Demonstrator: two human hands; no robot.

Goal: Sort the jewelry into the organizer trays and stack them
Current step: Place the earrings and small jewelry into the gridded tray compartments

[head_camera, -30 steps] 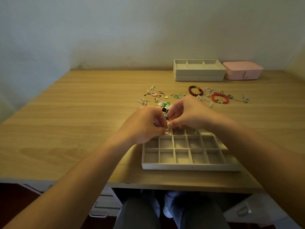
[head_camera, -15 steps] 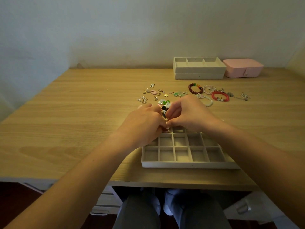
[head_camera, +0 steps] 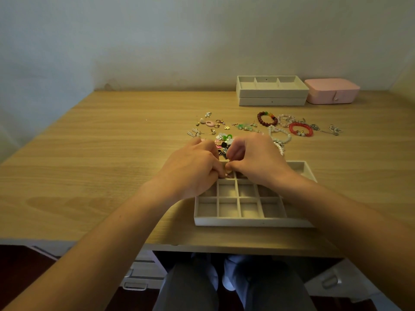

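Observation:
A beige grid tray (head_camera: 251, 221) with many small square compartments lies near the table's front edge. My left hand (head_camera: 190, 171) and right hand (head_camera: 256, 162) meet over its far-left corner, fingers curled. Their fingertips pinch together on a small jewelry piece that the fingers mostly hide. Just beyond the hands lies a heap of small earrings and charms (head_camera: 224, 140). More earrings (head_camera: 210, 123) are scattered further back. To the right lie a brown bead bracelet (head_camera: 261, 120), a red bracelet (head_camera: 301, 129) and a white pearl bracelet (head_camera: 279, 136).
Two more beige trays (head_camera: 271, 95) are stacked at the back by the wall, the top one with three long compartments. A shut pink jewelry box (head_camera: 332, 93) stands to their right. The table's front edge runs just below the grid tray, with drawers and my knees underneath.
Both hands have sunk slightly toward the tray's far-left compartments and stay pressed together. The tray and the loose jewelry have not moved.

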